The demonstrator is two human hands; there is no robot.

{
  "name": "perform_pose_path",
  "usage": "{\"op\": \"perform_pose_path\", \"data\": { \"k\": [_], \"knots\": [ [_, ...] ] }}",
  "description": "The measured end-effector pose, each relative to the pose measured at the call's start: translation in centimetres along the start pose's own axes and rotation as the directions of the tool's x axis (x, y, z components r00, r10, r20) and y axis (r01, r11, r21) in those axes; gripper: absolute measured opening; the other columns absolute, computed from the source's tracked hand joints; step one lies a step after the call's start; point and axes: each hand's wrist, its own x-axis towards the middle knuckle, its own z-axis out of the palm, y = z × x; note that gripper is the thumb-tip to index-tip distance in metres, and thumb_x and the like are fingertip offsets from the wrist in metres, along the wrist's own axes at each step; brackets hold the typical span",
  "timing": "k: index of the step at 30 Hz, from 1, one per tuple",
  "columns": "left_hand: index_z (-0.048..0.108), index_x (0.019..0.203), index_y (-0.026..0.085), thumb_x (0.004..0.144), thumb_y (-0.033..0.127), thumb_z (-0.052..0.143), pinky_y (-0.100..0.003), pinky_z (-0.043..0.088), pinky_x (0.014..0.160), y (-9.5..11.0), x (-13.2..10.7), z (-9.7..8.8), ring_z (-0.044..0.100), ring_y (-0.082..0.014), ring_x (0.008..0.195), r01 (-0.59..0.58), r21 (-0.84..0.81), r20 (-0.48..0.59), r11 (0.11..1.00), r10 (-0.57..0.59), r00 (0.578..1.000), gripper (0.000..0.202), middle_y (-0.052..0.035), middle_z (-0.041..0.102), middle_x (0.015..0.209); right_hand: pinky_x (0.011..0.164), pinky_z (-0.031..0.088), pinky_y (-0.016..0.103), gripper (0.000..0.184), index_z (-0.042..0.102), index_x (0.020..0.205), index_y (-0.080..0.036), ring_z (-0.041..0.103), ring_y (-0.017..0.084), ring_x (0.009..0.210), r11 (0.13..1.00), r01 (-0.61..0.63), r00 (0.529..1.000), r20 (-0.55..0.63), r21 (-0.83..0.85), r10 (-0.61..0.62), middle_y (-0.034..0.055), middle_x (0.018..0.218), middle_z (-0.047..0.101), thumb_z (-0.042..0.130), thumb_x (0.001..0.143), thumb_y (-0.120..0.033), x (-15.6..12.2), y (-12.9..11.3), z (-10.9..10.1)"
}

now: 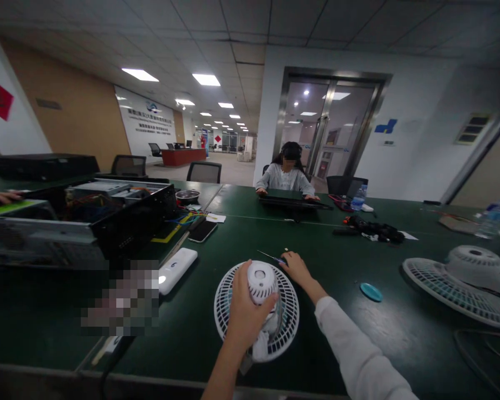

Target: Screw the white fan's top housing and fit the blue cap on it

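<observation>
My left hand point(245, 314) has its fingers point(254, 300) clamped around a white fan motor housing point(261, 282), held against a round white fan grille point(233, 300) on the green tabletop point(183, 344). My right hand point(298, 268) reaches a blue-handled screwdriver point(278, 259); I cannot tell whether it is gripped.

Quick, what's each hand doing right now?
Left hand: closed around the white fan motor housing.
Right hand: cannot tell whether it grips the small screwdriver at its fingertips.

nothing is readable; the lettering on the far wall sign point(145, 119) is too blurred.
</observation>
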Motion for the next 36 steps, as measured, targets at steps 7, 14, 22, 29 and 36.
{"op": "perform_pose_path", "data": {
  "k": [7,14,22,29,36],
  "knots": [
    [0.032,0.13,0.02,0.067,0.024,0.062,-0.049,0.024,0.106,0.4,-0.2,0.0,0.032,-0.0305,0.127,0.086,-0.014,0.025,0.996,-0.086,0.996,0.069,-0.0118,0.036,0.136,0.074,0.05,0.037,0.028,0.054,0.109,-0.015,0.058,0.017,0.088,0.952,-0.008,0.981,-0.181,0.306,0.066,0.0062,0.106,0.058,0.051,0.087,-0.032,1.4,-0.6,-3.1],
    [0.034,0.13,0.018,0.065,0.023,0.063,-0.05,0.022,0.107,0.1,-0.2,0.2,0.03,-0.0314,0.129,0.085,-0.043,0.013,0.995,-0.085,0.996,0.071,-0.0124,0.036,0.137,0.071,0.049,0.03,0.034,0.057,0.097,-0.016,0.059,0.015,0.08,0.781,0.271,0.866,-0.496,0.563,0.058,0.0039,0.089,0.062,0.051,0.081,-0.046,1.8,-6.9,-11.5],
    [0.033,0.129,0.018,0.066,0.02,0.063,-0.044,0.021,0.109,0.0,-0.2,0.3,0.03,-0.0277,0.129,0.057,-0.048,0.023,0.997,-0.056,0.998,0.07,-0.0112,0.035,0.137,0.052,0.047,0.021,0.013,0.063,0.08,-0.019,0.058,0.011,0.057,0.648,0.502,0.852,-0.456,0.574,-0.256,-0.0007,0.066,0.063,0.059,0.079,-0.031,-4.0,-14.1,-14.9],
    [0.031,0.129,0.018,0.067,0.021,0.062,-0.045,0.02,0.109,0.1,-0.2,0.3,0.029,-0.028,0.129,0.084,-0.068,0.031,0.994,-0.083,0.996,0.07,-0.0115,0.034,0.137,0.055,0.045,0.023,0.016,0.061,0.077,-0.017,0.057,0.011,0.057,0.751,0.528,0.84,-0.373,0.397,-0.394,0.0002,0.066,0.061,0.056,0.081,-0.032,-3.8,-14.8,-14.6],
    [0.031,0.129,0.02,0.068,0.022,0.063,-0.045,0.023,0.106,-0.1,-0.3,0.4,0.032,-0.028,0.126,0.042,-0.092,0.029,0.995,-0.039,0.999,0.069,-0.011,0.035,0.135,0.052,0.041,0.02,0.014,0.06,0.074,-0.017,0.054,0.009,0.056,0.745,0.545,0.836,-0.319,0.384,-0.447,-0.0015,0.063,0.06,0.057,0.081,-0.029,-3.4,-15.2,-14.4]
  ]
}}
